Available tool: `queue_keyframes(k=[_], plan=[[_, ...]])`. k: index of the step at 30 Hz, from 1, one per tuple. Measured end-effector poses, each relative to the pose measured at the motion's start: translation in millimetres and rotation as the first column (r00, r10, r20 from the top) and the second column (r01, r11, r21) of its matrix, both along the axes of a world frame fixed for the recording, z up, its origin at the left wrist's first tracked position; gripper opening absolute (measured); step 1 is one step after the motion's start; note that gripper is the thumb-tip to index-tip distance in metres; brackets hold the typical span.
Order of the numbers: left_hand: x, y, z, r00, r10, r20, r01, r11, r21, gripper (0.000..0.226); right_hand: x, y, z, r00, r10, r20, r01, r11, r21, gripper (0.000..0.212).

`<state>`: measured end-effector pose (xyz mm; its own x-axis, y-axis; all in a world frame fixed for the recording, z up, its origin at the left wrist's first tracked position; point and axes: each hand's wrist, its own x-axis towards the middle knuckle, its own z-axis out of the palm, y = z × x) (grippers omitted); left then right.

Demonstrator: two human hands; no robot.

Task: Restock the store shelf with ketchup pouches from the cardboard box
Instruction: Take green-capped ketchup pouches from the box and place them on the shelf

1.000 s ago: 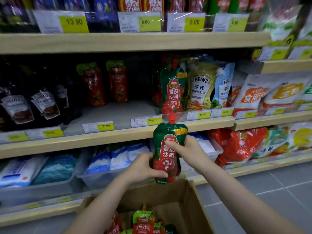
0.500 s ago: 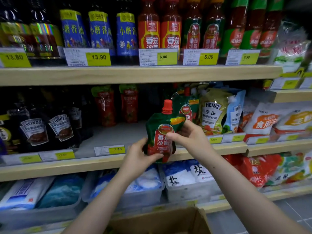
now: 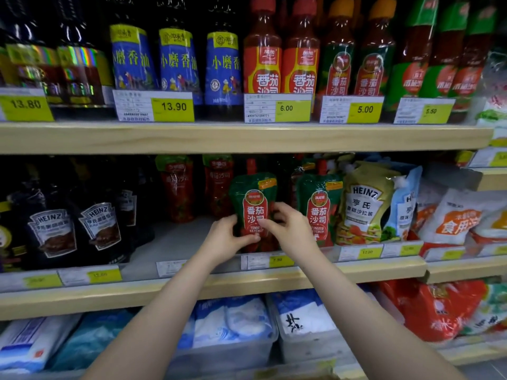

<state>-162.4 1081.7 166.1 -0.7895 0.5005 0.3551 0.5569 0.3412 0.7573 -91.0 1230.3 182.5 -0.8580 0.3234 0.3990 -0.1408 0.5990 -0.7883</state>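
Now placing: ketchup pouch (image 3: pixel 253 207) upright at the front of the middle shelf (image 3: pixel 356 270), just left of a matching pouch (image 3: pixel 319 209). Left hand (image 3: pixel 223 239) and right hand (image 3: pixel 288 226) both have fingers clamped on its lower half. Advice: seat the base flat, square the label forward, then release one hand at a time so it doesn't slump.

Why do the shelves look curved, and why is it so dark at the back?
Head view: the wide-angle lens bows the top shelf edge; the shelf above shades the rear pouches; glare streaks the dark bottles; the held ketchup pouch stays sharp, the right-hand bags blur.
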Motion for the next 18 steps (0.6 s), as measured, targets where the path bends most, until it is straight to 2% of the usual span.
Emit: queue_keyframes(k=[4,6,7,9,12,14,18], plan=[[-4.2,4.5,-5.4,0.999,0.016,0.042,-0.017,0.999,0.035,0.063,-5.1,-2.1,-10.6,0.995,-0.099,-0.015,0.099,0.995,-0.013,0.049],[0.9,3.0,-6.7,0.998,0.059,0.005,-0.059,0.996,0.063,0.084,-1.6,-4.0,-13.8,0.993,-0.105,-0.047,0.105,0.994,-0.012,0.054],[4.5,-0.4,-7.7,0.998,0.059,-0.035,-0.056,0.995,0.086,0.084,2.8,-5.1,-15.8,0.995,-0.083,-0.061,0.082,0.996,-0.027,0.056],[10.4,-10.8,-10.6,0.989,0.014,-0.147,-0.002,0.996,0.086,0.064,13.0,-5.7,-19.7,0.997,-0.021,-0.068,0.02,1.0,-0.014,0.053],[11.8,-24.7,-12.8,0.96,-0.071,-0.271,0.042,0.993,-0.109,0.031,23.5,-3.9,-25.3,0.999,0.035,-0.008,-0.032,0.968,0.249,0.031],[8.9,-28.4,-12.9,0.95,-0.101,-0.297,0.042,0.979,-0.199,0.036,23.7,-4.6,-27.1,0.999,0.031,0.025,-0.038,0.939,0.343,0.026],[-2.5,-28.4,-5.8,0.928,-0.186,-0.322,0.068,0.936,-0.345,0.043,14.1,-6.4,-22.9,0.998,0.01,0.069,-0.031,0.948,0.316,0.034]])
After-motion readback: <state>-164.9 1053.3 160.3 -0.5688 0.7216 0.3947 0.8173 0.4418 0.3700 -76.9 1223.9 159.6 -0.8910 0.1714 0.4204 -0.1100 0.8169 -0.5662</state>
